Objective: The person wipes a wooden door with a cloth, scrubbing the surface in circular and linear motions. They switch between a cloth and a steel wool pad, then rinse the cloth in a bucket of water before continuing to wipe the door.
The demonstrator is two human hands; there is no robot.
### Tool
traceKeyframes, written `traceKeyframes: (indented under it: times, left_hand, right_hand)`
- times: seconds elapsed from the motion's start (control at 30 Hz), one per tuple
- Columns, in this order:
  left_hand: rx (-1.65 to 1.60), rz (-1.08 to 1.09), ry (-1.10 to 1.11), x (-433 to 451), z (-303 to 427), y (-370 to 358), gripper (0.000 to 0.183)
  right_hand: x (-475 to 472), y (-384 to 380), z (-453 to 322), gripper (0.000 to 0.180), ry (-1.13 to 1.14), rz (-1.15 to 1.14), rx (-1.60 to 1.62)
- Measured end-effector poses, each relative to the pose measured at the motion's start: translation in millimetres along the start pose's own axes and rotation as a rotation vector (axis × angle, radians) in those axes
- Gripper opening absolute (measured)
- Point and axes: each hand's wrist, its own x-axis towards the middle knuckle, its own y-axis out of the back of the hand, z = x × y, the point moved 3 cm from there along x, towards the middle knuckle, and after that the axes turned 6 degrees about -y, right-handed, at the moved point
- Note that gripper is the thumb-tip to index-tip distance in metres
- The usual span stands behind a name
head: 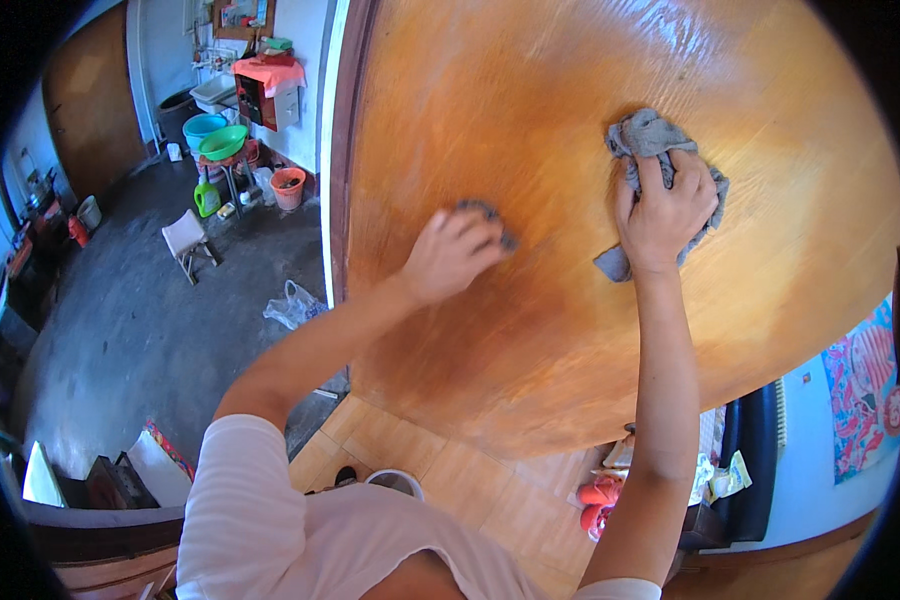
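A brown wooden door panel [435,135] with wet streaks and shine fills the upper middle and right. My right hand [664,210] presses a crumpled grey cloth [649,135] against it, the fingers bent over the cloth and a corner hanging below the wrist. Lower and to the left, my left hand [457,251] is at the same panel, blurred, its fingers curled over a small dark grey pad or scrubber [508,240]. Most of that pad is hidden under the fingers.
A white-rimmed bucket [396,480] stands on the tiled floor by my body, with red shoes [598,491] to the right. On the left, a dark floor [120,337] holds a folding stool [186,234], a plastic bag [292,306], an orange basket [288,187] and basins [223,142].
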Motion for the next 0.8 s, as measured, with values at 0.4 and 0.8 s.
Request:
traceKeyframes:
  times: [0.4,0.8]
  left_hand:
    - [-0.069,0.021,-0.106,-0.9,44.5,-23.1,0.011]
    - [-0.047,0.055,-0.109,-12.8,44.9,-20.3,0.012]
  right_hand:
    - [-37.4,15.1,-6.8,0.028,0.034,-0.218,0.094]
    - [-57.4,29.8,-12.8,0.038,0.086,-0.307,0.157]
